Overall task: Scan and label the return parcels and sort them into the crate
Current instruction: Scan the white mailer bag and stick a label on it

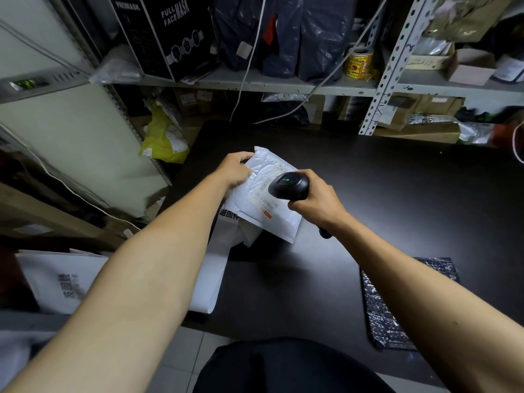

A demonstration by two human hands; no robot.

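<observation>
White padded parcel (272, 219) over dark tabletop (397, 199), left hand (236, 170) fingers pinching its top edge, right hand (313, 198) fingers wrapping barcode scanner (289, 186) (green light showing) just above label (265, 194)

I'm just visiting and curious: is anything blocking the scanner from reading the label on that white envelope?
Nothing visible does. The right hand grips the scanner right over the barcode label on the white padded envelope, with no object between them. The left hand holds the envelope's far edge, clear of the label.
</observation>
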